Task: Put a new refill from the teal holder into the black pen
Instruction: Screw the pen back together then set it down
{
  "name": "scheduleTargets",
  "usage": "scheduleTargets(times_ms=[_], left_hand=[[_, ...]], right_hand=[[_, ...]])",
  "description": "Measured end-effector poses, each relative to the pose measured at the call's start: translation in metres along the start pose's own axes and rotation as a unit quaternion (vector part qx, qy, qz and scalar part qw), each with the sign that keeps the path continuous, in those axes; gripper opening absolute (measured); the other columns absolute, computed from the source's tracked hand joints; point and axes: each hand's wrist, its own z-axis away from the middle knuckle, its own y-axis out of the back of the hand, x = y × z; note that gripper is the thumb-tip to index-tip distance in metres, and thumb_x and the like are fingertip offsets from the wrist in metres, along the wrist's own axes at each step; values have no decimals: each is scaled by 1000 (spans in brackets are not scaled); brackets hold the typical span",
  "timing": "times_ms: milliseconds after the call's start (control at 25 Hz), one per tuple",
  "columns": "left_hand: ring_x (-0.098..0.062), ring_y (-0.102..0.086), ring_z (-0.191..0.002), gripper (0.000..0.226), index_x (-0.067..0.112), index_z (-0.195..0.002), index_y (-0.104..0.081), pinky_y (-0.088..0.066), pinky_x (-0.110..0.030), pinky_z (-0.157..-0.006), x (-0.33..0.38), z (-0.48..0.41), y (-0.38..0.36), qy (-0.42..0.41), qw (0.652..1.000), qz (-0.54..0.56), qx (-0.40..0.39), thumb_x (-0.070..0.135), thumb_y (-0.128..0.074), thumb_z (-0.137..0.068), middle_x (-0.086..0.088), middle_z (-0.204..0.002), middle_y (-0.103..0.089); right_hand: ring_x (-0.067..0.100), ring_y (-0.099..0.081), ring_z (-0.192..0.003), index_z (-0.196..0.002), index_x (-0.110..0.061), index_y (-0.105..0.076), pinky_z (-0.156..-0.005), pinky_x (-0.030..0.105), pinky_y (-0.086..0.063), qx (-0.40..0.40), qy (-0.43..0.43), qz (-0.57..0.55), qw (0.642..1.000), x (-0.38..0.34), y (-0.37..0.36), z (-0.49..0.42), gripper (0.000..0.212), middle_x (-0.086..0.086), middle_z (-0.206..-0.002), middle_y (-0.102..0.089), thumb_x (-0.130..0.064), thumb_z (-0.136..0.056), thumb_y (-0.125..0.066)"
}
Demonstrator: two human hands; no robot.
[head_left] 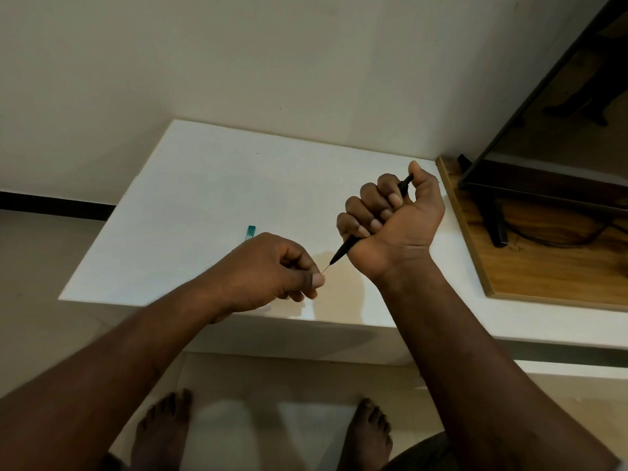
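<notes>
My right hand (390,215) is closed in a fist around the black pen (343,251), held above the white table (190,198) with its tip pointing down and left. A thin dark refill (327,267) sticks out of the pen's tip. My left hand (275,270) pinches the free end of that refill between thumb and forefinger. The teal holder (250,231) lies on the table just behind my left hand, partly hidden by it.
A wooden board (543,266) lies at the table's right end, with a dark screen on a black stand (496,226) on it. A pale wall rises behind the table. My bare feet stand on the tiled floor below the table's front edge.
</notes>
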Motion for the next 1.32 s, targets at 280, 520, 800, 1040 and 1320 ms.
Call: scheduleTargets(times_ms=[280,520,800,1040,1320], left_hand=[[-6,-74,-76,4,29,-86,-78,-52,-22,-68,0,0,2,7,1000,-27,-6,29,-81,-83,11,-79,-78],[2,-68,-74,7,35,-80,-76,-49,-20,-65,-4,0,3,-16,989,-148,27,39,-81,-81,20,-77,-74],[-1,-61,-70,27,37,-85,-70,-48,-27,-63,-3,4,4,-98,940,-313,89,64,-65,-83,20,-73,-66],[-8,-62,-73,37,36,-92,-71,-46,-25,-65,-1,3,4,-125,926,-347,86,69,-56,-86,16,-83,-70],[-9,-61,-73,38,36,-94,-72,-40,-24,-61,-1,3,3,-134,918,-365,82,68,-54,-88,16,-84,-69]], right_hand=[[13,-16,-41,-57,-20,-34,-45,23,-17,46,-23,-73,996,-8,10,-6,48,-7,-52,-22,-48,-94,-48],[13,-17,-42,-58,-20,-35,-46,24,-16,55,-26,-76,995,-9,13,-9,47,-7,-52,-22,-47,-94,-48],[12,-18,-40,-57,-20,-37,-46,23,-15,53,-44,-70,995,-8,14,-11,49,-7,-51,-23,-49,-94,-49],[11,-18,-43,-59,-19,-38,-48,24,-14,43,-61,-57,996,-6,14,-11,55,-7,-52,-23,-57,-97,-48],[11,-18,-43,-59,-19,-38,-50,25,-13,45,-65,-52,996,-5,14,-11,55,-7,-52,-23,-58,-97,-48]])
